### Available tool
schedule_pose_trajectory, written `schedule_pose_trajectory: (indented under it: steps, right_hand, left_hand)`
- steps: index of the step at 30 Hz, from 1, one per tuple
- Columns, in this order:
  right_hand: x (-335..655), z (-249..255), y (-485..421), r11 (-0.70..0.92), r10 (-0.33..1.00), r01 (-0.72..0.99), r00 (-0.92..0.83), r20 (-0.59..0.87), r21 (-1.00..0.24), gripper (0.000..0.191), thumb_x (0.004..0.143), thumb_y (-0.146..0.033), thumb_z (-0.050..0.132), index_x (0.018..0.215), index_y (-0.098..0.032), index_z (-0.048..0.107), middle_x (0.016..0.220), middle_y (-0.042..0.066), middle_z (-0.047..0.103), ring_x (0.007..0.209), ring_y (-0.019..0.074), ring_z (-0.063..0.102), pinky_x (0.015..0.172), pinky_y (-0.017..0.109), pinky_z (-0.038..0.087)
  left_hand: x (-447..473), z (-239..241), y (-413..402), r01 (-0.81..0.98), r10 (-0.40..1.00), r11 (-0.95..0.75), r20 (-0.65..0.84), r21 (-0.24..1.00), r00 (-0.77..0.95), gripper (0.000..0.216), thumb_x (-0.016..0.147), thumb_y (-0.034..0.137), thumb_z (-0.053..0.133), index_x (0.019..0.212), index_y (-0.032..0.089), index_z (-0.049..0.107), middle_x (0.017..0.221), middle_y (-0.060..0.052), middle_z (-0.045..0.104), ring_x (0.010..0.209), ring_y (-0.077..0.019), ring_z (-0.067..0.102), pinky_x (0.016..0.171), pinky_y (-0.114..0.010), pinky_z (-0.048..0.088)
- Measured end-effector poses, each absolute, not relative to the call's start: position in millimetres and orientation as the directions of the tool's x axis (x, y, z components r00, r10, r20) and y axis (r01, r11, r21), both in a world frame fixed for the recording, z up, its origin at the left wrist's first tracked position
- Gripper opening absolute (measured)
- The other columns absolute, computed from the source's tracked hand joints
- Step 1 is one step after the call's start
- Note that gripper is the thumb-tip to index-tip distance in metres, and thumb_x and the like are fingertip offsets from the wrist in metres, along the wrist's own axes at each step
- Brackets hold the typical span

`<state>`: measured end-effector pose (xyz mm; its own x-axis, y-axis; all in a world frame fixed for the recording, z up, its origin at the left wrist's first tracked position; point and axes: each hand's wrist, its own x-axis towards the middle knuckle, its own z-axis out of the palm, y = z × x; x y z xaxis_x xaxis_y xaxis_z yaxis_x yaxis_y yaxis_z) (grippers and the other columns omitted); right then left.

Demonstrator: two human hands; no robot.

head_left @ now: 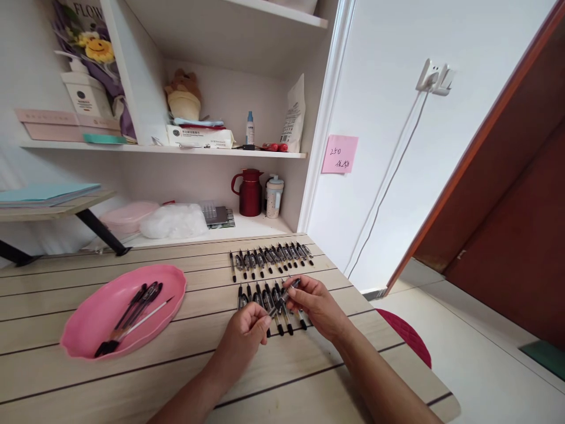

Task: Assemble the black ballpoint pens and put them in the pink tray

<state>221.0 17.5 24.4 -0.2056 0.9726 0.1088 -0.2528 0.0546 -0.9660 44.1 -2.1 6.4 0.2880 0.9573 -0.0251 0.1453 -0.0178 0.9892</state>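
Observation:
Both my hands hold one black pen (pixel 283 297) just above the wooden table (pixel 176 365). My left hand (pixel 247 333) pinches its near tip; my right hand (pixel 315 306) grips the far end. Under them lies a near row of several black pens (pixel 265 297), and a far row of several pens (pixel 269 259) lies behind it. At the left, a pink oval tray (pixel 97 318) holds a few pens and a thin white refill.
Shelves behind the table carry a red kettle (pixel 250 192), a cup (pixel 274 197), a plastic bag (pixel 174 221), a pink lidded box (pixel 128 215) and boxes. A pink sticky note (pixel 339 154) is on the wall. A red cushion (pixel 408 335) sits beyond the table's right edge.

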Motion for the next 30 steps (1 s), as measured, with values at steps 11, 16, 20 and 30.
schedule_pose_trajectory:
  steps: [11, 16, 20, 30]
  right_hand:
    - [208.1, 17.2, 12.8, 0.032, 0.96, -0.266, -0.259, 0.103, -0.963, 0.027, 0.065, -0.036, 0.069, 0.079, -0.015, 0.062, 0.054, -0.001, 0.058, 0.048, 0.0081, 0.05, 0.047, 0.02, 0.036]
    - [198.8, 11.6, 11.9, -0.007, 0.976, -0.316, -0.209, 0.062, -0.949, 0.03, 0.064, -0.04, 0.069, 0.08, -0.015, 0.061, 0.049, -0.002, 0.056, 0.043, 0.0073, 0.048, 0.044, 0.019, 0.034]
    - [195.0, 8.7, 14.1, -0.024, 0.981, -0.32, -0.191, 0.04, -0.947, 0.033, 0.064, -0.042, 0.068, 0.083, -0.016, 0.059, 0.056, -0.001, 0.058, 0.046, 0.0078, 0.05, 0.044, 0.019, 0.034]
    - [228.8, 10.3, 25.3, 0.05, 0.999, -0.259, 0.014, 0.048, -0.965, 0.041, 0.07, -0.051, 0.058, 0.092, -0.016, 0.06, 0.072, 0.002, 0.057, 0.052, 0.0092, 0.049, 0.045, 0.022, 0.035]
  left_hand:
    - [43.5, 13.7, -8.3, 0.366, 0.957, -0.27, 0.206, 0.891, 0.206, 0.009, 0.075, 0.025, 0.047, 0.069, 0.02, 0.051, 0.059, 0.002, 0.052, 0.056, -0.0123, 0.047, 0.054, -0.021, 0.032]
    - [40.3, 18.0, -11.6, 0.573, 0.92, -0.386, 0.349, 0.723, 0.179, 0.01, 0.076, 0.023, 0.045, 0.071, 0.022, 0.053, 0.067, -0.001, 0.059, 0.061, -0.015, 0.05, 0.057, -0.023, 0.031]
    - [36.1, 21.8, -10.2, 0.596, 0.926, -0.373, 0.32, 0.711, 0.198, 0.009, 0.077, 0.026, 0.045, 0.072, 0.023, 0.052, 0.067, 0.0, 0.058, 0.061, -0.0155, 0.051, 0.057, -0.024, 0.031]
    - [-31.7, 69.0, 18.0, 0.867, 0.864, -0.231, 0.504, 0.442, -0.027, 0.018, 0.077, 0.023, 0.039, 0.08, 0.02, 0.056, 0.084, -0.006, 0.059, 0.078, -0.02, 0.055, 0.067, -0.029, 0.039]
